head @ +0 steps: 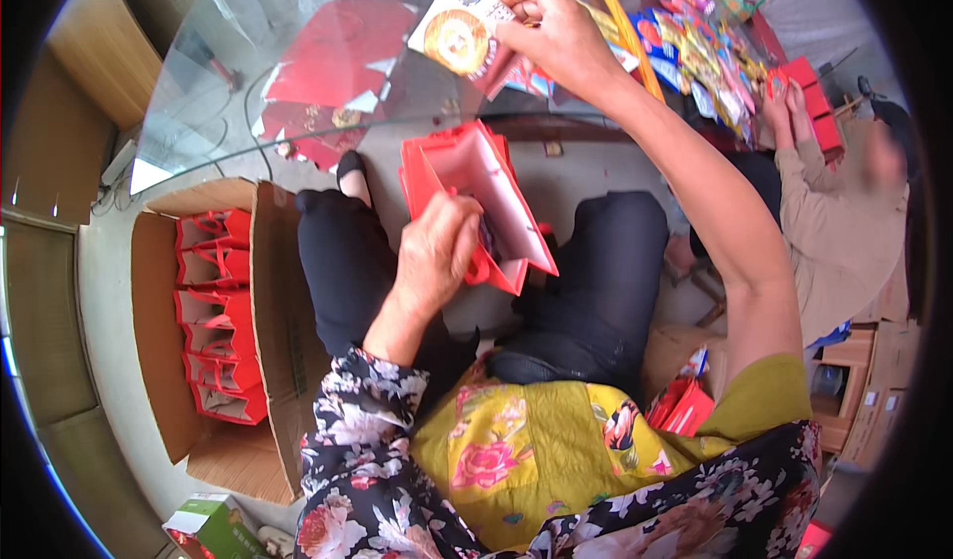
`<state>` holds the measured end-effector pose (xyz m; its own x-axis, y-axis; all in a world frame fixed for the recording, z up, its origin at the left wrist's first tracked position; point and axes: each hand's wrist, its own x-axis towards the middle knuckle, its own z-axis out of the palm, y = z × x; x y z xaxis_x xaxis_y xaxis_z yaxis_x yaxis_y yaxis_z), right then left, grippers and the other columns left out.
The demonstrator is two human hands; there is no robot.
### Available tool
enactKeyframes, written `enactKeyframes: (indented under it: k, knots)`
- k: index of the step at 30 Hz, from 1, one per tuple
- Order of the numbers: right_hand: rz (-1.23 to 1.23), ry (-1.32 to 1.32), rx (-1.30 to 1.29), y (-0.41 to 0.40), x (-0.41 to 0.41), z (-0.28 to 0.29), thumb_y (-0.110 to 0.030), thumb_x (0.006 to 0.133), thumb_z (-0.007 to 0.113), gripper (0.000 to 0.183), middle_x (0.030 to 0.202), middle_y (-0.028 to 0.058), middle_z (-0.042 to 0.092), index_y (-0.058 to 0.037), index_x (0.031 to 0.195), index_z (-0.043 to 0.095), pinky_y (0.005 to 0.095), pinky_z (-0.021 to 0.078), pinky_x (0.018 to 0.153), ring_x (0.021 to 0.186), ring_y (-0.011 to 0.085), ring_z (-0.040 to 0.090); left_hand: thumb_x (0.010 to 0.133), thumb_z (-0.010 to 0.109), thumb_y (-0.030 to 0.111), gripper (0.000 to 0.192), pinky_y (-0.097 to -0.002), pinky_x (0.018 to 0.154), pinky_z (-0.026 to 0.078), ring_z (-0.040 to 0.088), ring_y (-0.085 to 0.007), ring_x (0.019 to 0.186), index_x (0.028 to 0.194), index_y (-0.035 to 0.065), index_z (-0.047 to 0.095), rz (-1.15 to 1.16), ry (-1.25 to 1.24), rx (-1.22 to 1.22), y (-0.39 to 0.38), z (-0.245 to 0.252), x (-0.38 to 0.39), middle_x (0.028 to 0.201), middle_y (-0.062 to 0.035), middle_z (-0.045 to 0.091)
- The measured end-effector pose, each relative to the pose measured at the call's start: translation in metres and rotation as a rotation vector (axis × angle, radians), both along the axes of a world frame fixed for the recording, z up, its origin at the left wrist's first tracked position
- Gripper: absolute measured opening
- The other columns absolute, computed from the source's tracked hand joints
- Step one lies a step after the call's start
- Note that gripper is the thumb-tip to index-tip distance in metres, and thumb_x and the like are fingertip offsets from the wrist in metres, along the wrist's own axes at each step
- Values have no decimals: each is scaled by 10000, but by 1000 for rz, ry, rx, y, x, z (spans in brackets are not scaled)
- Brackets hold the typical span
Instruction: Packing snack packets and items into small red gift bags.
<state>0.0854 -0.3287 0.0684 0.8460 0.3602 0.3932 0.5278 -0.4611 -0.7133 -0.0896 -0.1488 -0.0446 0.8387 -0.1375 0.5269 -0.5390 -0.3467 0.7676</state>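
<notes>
My left hand [439,246] grips the near-left edge of a red paper gift bag [532,242], whose mouth gapes and shows a white lining. Something dark lies inside the bag, too shaded to name. The bag is between my knees, below the edge of the glass table [216,142]. Above and to the right of the bag, over the glass, my right hand [555,34] pinches a printed food packet [454,34] with a round picture of a bowl on it. More colourful packets [532,82] lie under and beyond my right hand.
At left stands an open cardboard box [275,321] holding several red gift bags [216,321]. Snack packets [700,60] are heaped at the table's right, past a yellow strip [625,30]. A person [841,209] sits there, handling a red item. A green carton [216,525] is at lower left.
</notes>
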Motion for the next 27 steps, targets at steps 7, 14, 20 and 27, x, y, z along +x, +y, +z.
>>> enactKeyframes:
  k: [7, 14, 20, 27]
  knots:
    - [99, -109, -196, -10, -112, -15, -132, 859, 657, 168, 828, 146, 607, -24, 986, 635, 389, 516, 678, 754, 314, 646, 885, 580, 3, 29, -352, 655, 511, 628, -301, 713, 907, 20, 591, 56, 10, -8, 0, -12, -4, 812, -127, 597]
    - [149, -44, -388, 11, -124, -57, -91, 877, 611, 177, 956, 156, 575, -12, 1034, 589, 437, 509, 724, 858, 353, 617, 899, 562, 35, 33, -345, 644, 505, 623, -293, 701, 874, 20, 578, 79, -3, -5, -1, -19, -8, 805, -117, 599]
    - [94, -82, -626, 42, -105, -84, -92, 837, 588, 185, 1034, 185, 583, 4, 993, 568, 464, 535, 757, 939, 364, 642, 901, 562, 46, 63, -344, 654, 507, 623, -300, 713, 850, 11, 576, 85, -56, 67, -1, -14, -5, 799, -119, 597]
    - [166, -73, -287, 29, -103, -84, -35, 846, 569, 175, 994, 165, 619, 0, 1011, 615, 430, 521, 759, 918, 333, 648, 916, 550, 63, 99, -338, 653, 505, 619, -289, 706, 836, 14, 579, 117, -62, 26, 2, -20, -3, 787, -117, 602]
